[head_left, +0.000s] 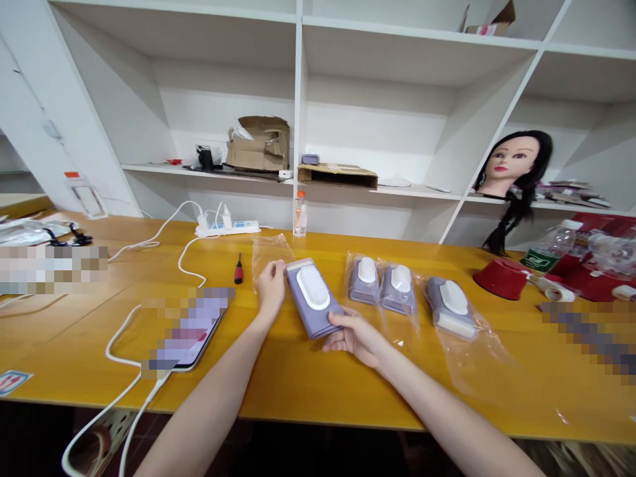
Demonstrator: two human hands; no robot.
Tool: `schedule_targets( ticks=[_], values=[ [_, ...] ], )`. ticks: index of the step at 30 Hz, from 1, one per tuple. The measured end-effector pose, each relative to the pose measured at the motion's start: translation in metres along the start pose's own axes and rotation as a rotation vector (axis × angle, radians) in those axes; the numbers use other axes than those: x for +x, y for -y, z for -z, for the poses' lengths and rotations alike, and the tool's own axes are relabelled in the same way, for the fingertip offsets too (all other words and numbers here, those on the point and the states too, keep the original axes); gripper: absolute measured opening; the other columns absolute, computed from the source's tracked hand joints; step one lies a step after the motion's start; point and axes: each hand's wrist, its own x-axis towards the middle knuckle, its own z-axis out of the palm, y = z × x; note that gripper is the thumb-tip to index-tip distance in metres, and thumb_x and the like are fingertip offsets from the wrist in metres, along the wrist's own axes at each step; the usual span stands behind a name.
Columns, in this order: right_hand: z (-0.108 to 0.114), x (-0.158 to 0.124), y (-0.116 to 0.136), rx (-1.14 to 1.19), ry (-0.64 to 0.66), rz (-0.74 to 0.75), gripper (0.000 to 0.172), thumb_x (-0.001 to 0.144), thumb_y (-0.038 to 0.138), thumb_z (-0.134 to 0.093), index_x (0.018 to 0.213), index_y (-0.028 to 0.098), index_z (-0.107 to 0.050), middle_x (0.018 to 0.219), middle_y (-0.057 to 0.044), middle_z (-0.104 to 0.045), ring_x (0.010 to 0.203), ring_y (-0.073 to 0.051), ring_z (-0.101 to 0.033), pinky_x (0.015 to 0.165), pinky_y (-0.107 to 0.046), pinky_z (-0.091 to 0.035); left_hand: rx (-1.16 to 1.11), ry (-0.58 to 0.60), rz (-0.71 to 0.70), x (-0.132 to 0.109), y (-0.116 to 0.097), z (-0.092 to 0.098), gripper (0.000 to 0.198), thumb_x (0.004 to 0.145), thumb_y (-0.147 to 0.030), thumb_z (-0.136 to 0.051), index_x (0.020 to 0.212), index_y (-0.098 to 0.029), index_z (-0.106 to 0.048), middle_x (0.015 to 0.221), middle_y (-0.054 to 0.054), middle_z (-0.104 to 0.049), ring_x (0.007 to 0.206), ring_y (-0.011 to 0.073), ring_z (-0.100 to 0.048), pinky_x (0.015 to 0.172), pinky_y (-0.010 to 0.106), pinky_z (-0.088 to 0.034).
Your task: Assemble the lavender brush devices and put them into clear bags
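My right hand point(354, 334) grips the lower right end of a folded lavender cloth bundle point(320, 322), thumb on top and fingers beneath. A white oval plastic piece point(313, 287) lies on the bundle's upper face. Beside its far left corner, my left hand point(272, 286) is closed in a pinch at the edge of a clear plastic bag point(271, 248). Farther right, two similar bundles, one left point(364, 280) and one right point(397, 289), sit side by side in clear bags. Another bagged bundle point(451, 307) lies beyond them, its clear wrapping spread toward me.
Left of my arms are a phone point(199, 331) with white cables and a red-handled screwdriver point(239, 270). A power strip point(228, 229) and small bottle point(300, 215) stand at the back. A red cone-shaped object point(501, 278) sits right, below a mannequin head point(514, 162) on the shelf.
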Motion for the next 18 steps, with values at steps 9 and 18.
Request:
schedule_targets(
  ticks=[9, 18],
  values=[
    [0.0, -0.008, 0.016, 0.055, 0.023, 0.091, 0.03, 0.072, 0.027, -0.066, 0.094, 0.018, -0.049, 0.066, 0.0, -0.067, 0.051, -0.015, -0.067, 0.046, -0.018, -0.047, 0.459, 0.201, -0.141, 0.003, 0.013, 0.008, 0.03, 0.072, -0.018, -0.052, 0.1, -0.02, -0.065, 0.125, 0.011, -0.056, 0.12, 0.0301, -0.045, 0.102, 0.047, -0.029],
    [0.004, -0.013, 0.025, 0.039, 0.042, 0.244, 0.028, 0.072, 0.032, -0.066, 0.088, 0.018, -0.048, 0.056, 0.002, -0.061, 0.045, -0.015, -0.065, 0.035, -0.013, -0.036, 0.974, 0.372, -0.094, -0.003, 0.013, 0.011, 0.055, 0.076, -0.036, -0.049, 0.13, -0.024, -0.044, 0.145, 0.01, -0.032, 0.131, 0.0423, -0.02, 0.097, 0.068, -0.017]
  ],
)
